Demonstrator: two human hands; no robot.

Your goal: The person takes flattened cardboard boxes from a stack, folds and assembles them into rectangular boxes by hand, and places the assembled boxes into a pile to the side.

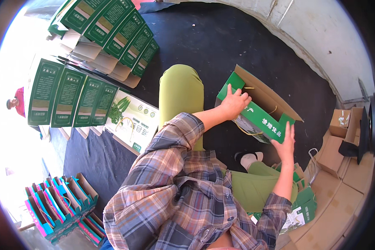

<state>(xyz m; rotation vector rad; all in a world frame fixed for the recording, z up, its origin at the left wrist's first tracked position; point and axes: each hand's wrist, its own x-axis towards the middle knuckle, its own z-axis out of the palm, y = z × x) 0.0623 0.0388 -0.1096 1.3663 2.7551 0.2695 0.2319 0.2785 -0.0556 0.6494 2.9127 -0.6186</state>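
Note:
A green cardboard gift box (266, 122) with a brown inside and cord handles is tilted in front of me, its top open. My left hand (234, 104) lies over the left part of its green edge, thumb and fingers bent around the board. At the box's right end my right hand (286, 146) grips the corner, with the fingers up along the side and the thumb in front. A loop of yellowish cord (246, 130) hangs below the left hand. The far brown flap (275, 93) stands up along the box's back.
Stacked green boxes (108, 31) and another row (71, 98) stand at left, beside a white printed box (133, 121). Pink-and-blue cartons (62, 204) sit lower left. Brown cartons (329, 196) line the right, near a pale wall (312, 37). A person (17, 102) is far left.

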